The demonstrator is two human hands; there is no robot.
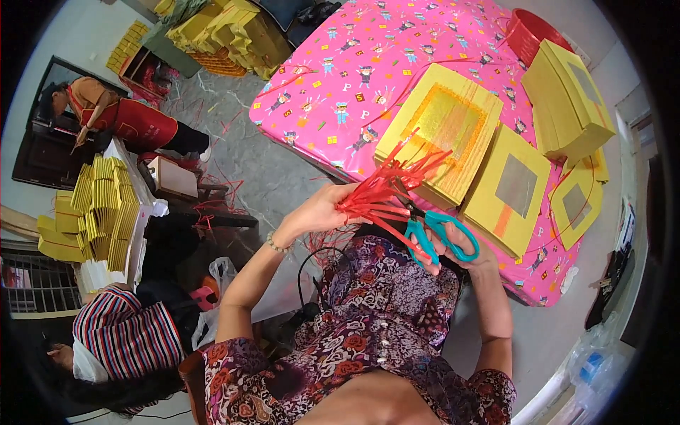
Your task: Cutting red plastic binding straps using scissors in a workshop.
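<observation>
A whitish wall point(88, 35) stands at ten o'clock, and a paler side wall point(602, 32) at two. Grey, marble-veined floor point(244, 120) shows toward eleven. A counter point(425, 35) under glossy pink printed covering spreads from twelve to four; a barred grille point(42, 280) sits between eight and nine.

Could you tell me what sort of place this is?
Probably a small handwork workshop: yellow bundles lie on a pink patterned surface, red strips and turquoise-handled scissors are in hand, and more yellow stacks stand near a person in striped clothing.
</observation>
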